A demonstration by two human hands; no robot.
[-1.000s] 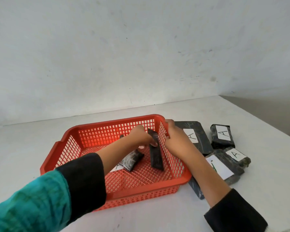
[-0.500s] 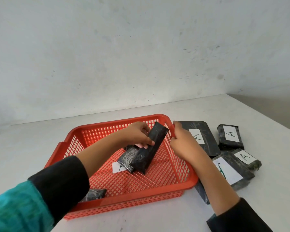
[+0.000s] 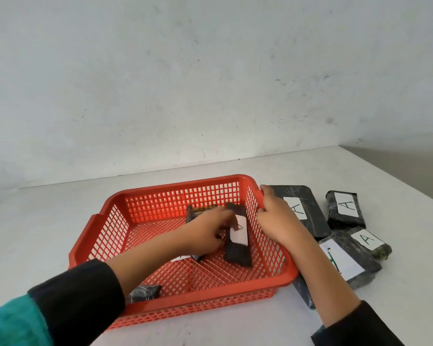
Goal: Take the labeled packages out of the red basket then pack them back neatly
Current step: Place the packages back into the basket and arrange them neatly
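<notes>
A red mesh basket [image 3: 105, 228] sits on the white table. My right hand [image 3: 276, 216] grips its right rim. Inside, my left hand [image 3: 208, 233] rests on a long dark package [image 3: 238, 248] with a white "A" label, which lies flat by the right wall; whether the fingers grip it I cannot tell. Another dark package [image 3: 198, 211] lies behind my left hand, partly hidden. A small dark package [image 3: 144, 292] lies in the near left corner. Several labeled packages lie outside on the right: a long one [image 3: 298, 208], a short one [image 3: 345, 208], and two nearer ones [image 3: 348, 263], [image 3: 370, 242].
A plain white wall stands behind the table. The table's right edge [image 3: 398, 181] runs diagonally past the loose packages. Bare table surface [image 3: 48, 221] lies left of the basket and behind it.
The long package was tilted up in my left hand; now it lies flat, label up, by the basket's right wall. My right hand has stayed on the rim.
</notes>
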